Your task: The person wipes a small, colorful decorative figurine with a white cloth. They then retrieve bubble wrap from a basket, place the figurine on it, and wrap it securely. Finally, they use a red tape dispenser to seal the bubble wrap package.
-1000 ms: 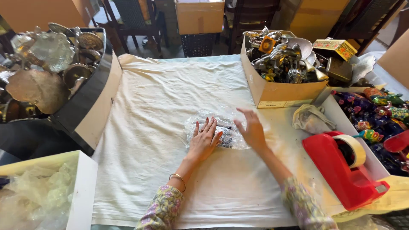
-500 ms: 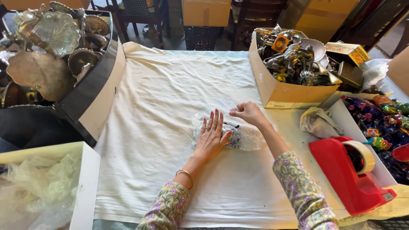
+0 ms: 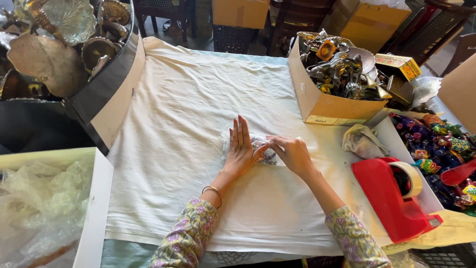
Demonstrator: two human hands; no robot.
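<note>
A small dark object wrapped in clear bubble wrap (image 3: 262, 149) lies on the white cloth (image 3: 188, 109) in the middle of the table. My left hand (image 3: 239, 149) rests flat on its left side, fingers straight and together, pressing the wrap down. My right hand (image 3: 292, 153) is on the bundle's right side, fingers curled and pinching the wrap's edge against it. Most of the bundle is hidden under both hands.
A red tape dispenser (image 3: 396, 196) stands at the right. Behind it are a cardboard box of metal figurines (image 3: 329, 106), a crumpled cloth (image 3: 364, 141) and a tray of colourful figures (image 3: 439, 144). A black bin of brass pieces (image 3: 99, 94) and a white box of plastic wrap (image 3: 94, 213) stand left.
My right hand went from open in the air to the far edge of the wrap, then pulled it back over the bundle. The wrap is folded smaller; my left hand stays pressing.
</note>
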